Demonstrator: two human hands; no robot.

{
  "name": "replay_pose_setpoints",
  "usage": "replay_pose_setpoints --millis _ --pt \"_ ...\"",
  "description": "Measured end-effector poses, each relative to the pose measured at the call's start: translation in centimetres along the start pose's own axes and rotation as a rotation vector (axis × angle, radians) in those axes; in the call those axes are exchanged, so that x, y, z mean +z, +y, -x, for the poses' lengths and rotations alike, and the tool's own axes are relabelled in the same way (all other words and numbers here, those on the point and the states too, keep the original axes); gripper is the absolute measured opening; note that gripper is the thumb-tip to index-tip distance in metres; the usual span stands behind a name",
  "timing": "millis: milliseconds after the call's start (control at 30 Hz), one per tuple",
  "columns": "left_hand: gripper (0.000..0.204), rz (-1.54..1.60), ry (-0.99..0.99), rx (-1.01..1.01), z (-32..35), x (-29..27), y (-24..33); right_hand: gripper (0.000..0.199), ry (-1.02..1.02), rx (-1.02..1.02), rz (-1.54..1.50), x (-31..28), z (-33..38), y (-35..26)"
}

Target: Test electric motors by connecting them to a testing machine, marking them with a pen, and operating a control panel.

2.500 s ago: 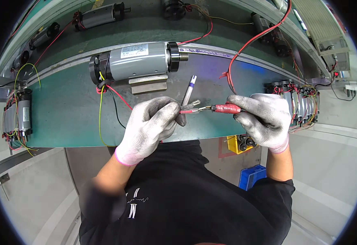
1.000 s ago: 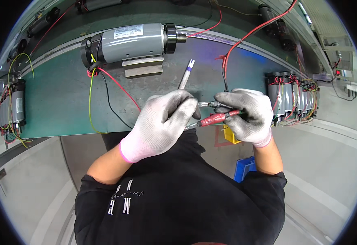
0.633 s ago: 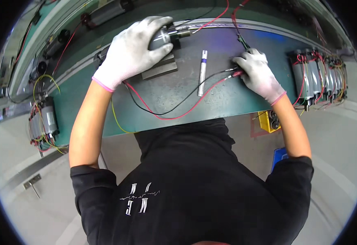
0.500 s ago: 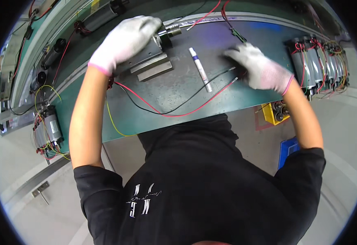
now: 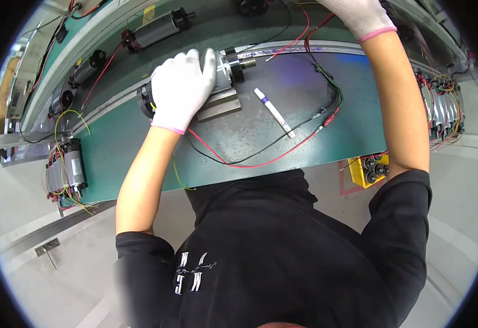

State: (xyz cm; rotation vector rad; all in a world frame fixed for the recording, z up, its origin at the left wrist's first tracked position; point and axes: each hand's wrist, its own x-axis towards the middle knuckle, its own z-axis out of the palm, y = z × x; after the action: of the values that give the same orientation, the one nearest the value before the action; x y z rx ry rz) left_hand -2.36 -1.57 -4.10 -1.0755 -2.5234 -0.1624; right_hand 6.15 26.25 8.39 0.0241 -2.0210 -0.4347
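Note:
My left hand, in a white glove with a pink cuff, rests wrapped over a grey cylindrical motor. The motor's shaft points right. It lies on a metal support block. My right hand, gloved alike, reaches to the top edge of the picture; its fingers are cut off there. A red lead and a black lead run from under my left wrist to the right. The red lead's end meets a red clip; the black lead's end meets a dark clip.
A white marker pen lies on the green bench, crossed by the black lead. More motors stand at the right end and left end. Another motor lies beyond the rail. A yellow bin sits below the bench.
My right hand has left the lead ends and moved up to the far edge. Clips now sit at both lead ends. My left hand still covers the motor; the whole view has shifted.

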Motion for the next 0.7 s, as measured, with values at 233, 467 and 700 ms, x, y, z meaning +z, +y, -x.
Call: replay_pose_setpoints --millis 233,467,700 --pt "0.051 -0.023 0.021 -0.071 0.5 -0.3 1.1 0.02 -0.626 -0.122 -0.548 -3.2 5.5 -6.2" --pt "0.051 0.018 0.025 -0.097 0.8 -0.6 1.6 0.021 -0.842 -0.019 -0.688 -1.9 11.4 -10.4" --pt "0.05 0.111 -0.076 -0.13 -0.2 -0.8 2.3 0.022 -0.851 0.084 -0.691 -2.8 12.2 -11.8"
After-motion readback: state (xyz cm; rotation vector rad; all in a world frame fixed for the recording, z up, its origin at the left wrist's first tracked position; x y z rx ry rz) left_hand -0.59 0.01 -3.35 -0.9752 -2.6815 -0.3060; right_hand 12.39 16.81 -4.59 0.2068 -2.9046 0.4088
